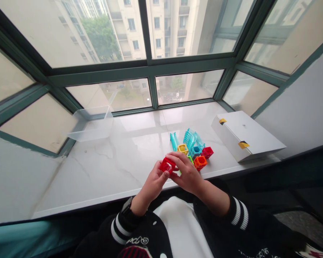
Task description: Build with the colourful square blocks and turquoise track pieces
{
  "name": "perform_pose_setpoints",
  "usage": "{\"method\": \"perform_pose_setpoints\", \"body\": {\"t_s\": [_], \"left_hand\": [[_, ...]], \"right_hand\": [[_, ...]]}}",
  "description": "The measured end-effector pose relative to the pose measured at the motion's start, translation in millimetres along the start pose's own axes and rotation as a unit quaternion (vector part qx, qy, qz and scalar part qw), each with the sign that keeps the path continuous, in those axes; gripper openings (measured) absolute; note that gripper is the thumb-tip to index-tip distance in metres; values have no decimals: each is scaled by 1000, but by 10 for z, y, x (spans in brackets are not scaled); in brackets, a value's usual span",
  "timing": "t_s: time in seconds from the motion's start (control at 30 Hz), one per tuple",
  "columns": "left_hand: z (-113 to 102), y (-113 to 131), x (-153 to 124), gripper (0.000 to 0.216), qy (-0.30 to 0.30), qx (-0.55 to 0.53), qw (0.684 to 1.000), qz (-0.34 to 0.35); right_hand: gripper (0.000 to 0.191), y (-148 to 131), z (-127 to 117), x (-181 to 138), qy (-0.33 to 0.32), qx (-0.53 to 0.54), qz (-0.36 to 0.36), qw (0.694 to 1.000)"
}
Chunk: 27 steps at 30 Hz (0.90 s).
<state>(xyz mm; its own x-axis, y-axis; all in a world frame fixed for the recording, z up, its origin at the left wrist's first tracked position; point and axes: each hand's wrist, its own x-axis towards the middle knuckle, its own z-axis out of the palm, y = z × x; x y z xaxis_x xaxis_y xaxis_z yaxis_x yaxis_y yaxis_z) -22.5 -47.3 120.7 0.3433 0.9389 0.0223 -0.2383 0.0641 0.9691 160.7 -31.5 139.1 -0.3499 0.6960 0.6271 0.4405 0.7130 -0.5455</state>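
A red hollow toy block [163, 165] with a round opening is held up between both hands, over the front edge of the white sill. My left hand [154, 182] grips it from the left, thumb at its lower side. From the right, my right hand [187, 173] has its fingers closed around the block's top and far side. Just beyond lie a yellow block [182, 149], a blue block [195, 152], an orange block [200, 163] and another red block [207, 152]. A green block [190, 159] is partly hidden behind my right hand.
Clear blue track pieces [190, 138] lie behind the blocks. A translucent plastic bin [93, 129] stands at the back left of the marble-patterned sill [110, 165]. On the right sits a white box [251, 132] with yellow-black tape tabs. Green-framed windows [188, 64] enclose the far side.
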Motion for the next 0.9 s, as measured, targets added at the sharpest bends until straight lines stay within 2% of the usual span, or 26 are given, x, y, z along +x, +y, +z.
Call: {"method": "perform_pose_setpoints", "body": {"t_s": [0.17,0.33,0.47,0.53,0.6,0.67,0.73,0.8,0.9], "left_hand": [[-59,-44,-12,56,-21,40,999,0],[-110,-52,-2,56,-21,61,998,-10],[-185,-109,33,54,6,87,995,-40],[-300,-223,54,55,32,118,991,-55],[-466,-393,61,54,60,194,976,-78],[-654,-590,39,47,83,322,936,-111],[-830,-779,-15,43,90,467,871,-125],[-965,-936,-83,52,78,577,802,-131],[-1065,-1082,-149,65,43,658,731,-177]], "right_hand": [[64,45,-88,38,-3,8,-8,1000],[66,174,-396,118,17,1,-31,999],[66,371,-715,79,63,-14,33,997],[61,490,-855,-7,102,-24,74,992],[60,618,-974,-136,149,-49,113,981],[64,749,-1075,-295,185,-85,147,968],[68,876,-1156,-468,201,-118,181,956],[67,994,-1212,-637,199,-131,215,947],[66,1150,-1240,-849,194,-131,262,936]]}}
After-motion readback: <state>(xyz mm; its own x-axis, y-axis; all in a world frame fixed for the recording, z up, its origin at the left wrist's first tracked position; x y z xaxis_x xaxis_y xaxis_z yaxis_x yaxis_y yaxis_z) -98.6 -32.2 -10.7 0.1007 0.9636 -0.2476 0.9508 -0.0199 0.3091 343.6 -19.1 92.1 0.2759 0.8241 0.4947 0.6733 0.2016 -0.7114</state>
